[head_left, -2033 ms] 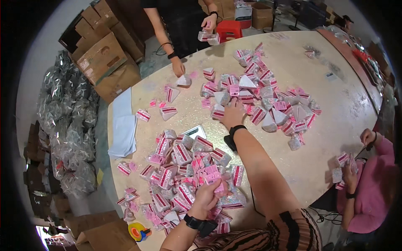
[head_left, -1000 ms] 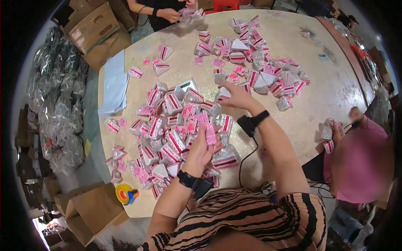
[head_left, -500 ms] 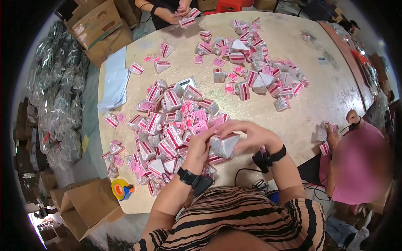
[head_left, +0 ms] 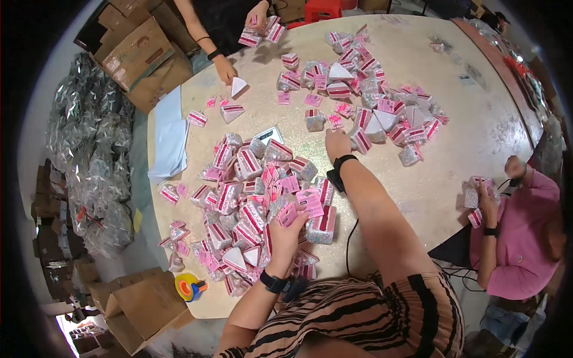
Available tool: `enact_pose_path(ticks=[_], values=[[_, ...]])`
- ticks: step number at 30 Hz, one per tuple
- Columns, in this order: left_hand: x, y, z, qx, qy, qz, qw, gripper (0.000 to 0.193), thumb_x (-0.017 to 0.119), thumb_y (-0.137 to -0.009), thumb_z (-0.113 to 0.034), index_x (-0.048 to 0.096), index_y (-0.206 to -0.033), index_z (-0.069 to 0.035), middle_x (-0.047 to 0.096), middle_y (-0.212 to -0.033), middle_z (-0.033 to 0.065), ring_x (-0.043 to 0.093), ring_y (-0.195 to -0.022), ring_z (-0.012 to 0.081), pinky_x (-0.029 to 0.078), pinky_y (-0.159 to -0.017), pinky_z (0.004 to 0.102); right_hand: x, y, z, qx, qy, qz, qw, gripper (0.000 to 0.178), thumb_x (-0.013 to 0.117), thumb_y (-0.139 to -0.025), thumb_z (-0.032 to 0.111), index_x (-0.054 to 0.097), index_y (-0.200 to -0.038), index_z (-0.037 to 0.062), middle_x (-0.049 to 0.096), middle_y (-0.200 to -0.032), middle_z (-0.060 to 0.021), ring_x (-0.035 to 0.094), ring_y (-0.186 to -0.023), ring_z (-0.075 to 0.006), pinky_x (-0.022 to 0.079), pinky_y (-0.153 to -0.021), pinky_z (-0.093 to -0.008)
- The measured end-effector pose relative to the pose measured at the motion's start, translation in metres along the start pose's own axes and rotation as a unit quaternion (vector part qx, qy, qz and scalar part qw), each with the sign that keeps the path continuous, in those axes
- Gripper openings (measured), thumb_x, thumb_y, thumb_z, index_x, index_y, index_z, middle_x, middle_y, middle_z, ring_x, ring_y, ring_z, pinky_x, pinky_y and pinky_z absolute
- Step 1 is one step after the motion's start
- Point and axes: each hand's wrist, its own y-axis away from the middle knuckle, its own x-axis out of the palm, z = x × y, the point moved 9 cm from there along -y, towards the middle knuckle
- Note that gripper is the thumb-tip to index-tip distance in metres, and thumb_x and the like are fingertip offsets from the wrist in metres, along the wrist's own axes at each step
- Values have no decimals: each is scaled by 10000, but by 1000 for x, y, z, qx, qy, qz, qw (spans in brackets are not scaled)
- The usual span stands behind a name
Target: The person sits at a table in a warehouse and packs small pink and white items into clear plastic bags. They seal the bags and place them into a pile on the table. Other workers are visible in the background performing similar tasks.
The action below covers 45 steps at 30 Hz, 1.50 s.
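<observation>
My left hand (head_left: 285,234) is closed on a pink tag card (head_left: 310,201) above the near pile. A wrapped cake-slice-shaped piece (head_left: 322,225), white with dark red bands and a speckled side, sits right beside its fingers; whether the hand grips that too is unclear. My right hand (head_left: 338,146) reaches far across the table to a small pink tag (head_left: 335,123), next to another wrapped slice (head_left: 360,142). The back of this hand hides its fingers. Under and beyond my left hand lies the large pile of wrapped slices (head_left: 248,167) with pink tags.
A second pile of slices (head_left: 388,119) lies at the far right. White sheets (head_left: 170,143), a phone (head_left: 270,136) and a tape roll (head_left: 188,286) rest on the table. Across it, a co-worker's hand (head_left: 225,70) touches a slice; another person in pink (head_left: 519,238) sits right.
My right hand has left the slice between both hands and stretched forward to the small tags. My left hand keeps the tag card. The far co-worker has reached out to a slice.
</observation>
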Motion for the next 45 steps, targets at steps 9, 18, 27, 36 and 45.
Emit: enact_pose_path(ticks=[9,18,27,36,45], values=[[-2,0,-15,64,-18,-8,998,161,643,-796,-15,621,-946,41,649,-874,56,594,-794,96,469,-729,238,-32,20,-57,-31,-356,-70,931,157,603,-732,88,641,-832,-26,642,-776,-197,641,-717,-309,509,-639,-357],[9,16,-45,223,-83,49,970,135,659,-779,-15,620,-907,3,652,-831,72,594,-763,112,462,-693,248,-235,168,-59,-160,-543,76,821,88,641,-775,33,652,-858,5,568,-733,-13,522,-597,-55,402,-492,-200],[27,61,-70,354,-153,136,913,127,641,-797,16,626,-921,-4,640,-827,24,561,-725,75,457,-652,227,-247,248,22,-212,-512,82,828,142,600,-814,11,614,-953,-16,484,-765,-28,492,-576,-73,408,-502,-216],[-2,44,-45,175,-47,182,966,200,622,-844,-174,617,-934,5,627,-796,17,559,-734,82,442,-667,234,-268,284,20,-249,-469,57,845,81,635,-760,16,559,-787,9,475,-781,-40,492,-690,-112,409,-607,-245],[10,30,-66,247,-100,201,943,395,623,-837,-382,622,-870,11,601,-711,72,546,-604,133,424,-548,279,-292,270,65,-405,-433,115,797,130,649,-733,77,559,-786,0,525,-765,-97,545,-700,-235,440,-625,-315]])
